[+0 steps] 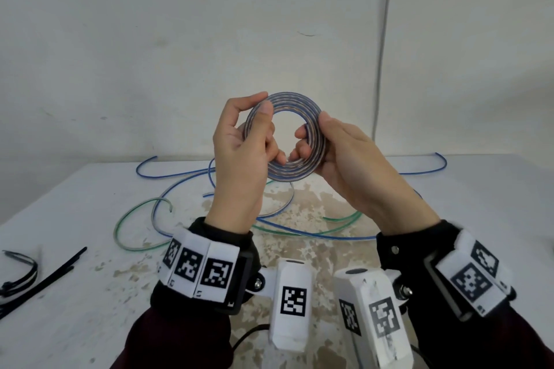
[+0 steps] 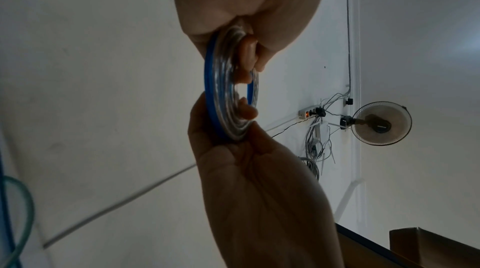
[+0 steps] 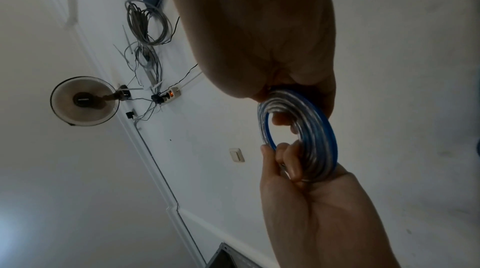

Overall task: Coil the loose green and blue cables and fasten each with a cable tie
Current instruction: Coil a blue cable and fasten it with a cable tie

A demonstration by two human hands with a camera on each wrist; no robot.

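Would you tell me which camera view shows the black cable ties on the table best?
The head view: the cable ties lie on the table at its left edge, well left of the left hand. Both wrist views look up past the blue coil at wall and ceiling, so neither shows them.

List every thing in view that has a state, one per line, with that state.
blue coil: wound flat, held up off the table, no tie on it seen.
left hand: grips the coil's left side.
right hand: grips the coil's right side.
loose blue cable: uncoiled, sprawled on the table.
green cable: uncoiled, lying loose.
cable ties: lying unused at the table's left.
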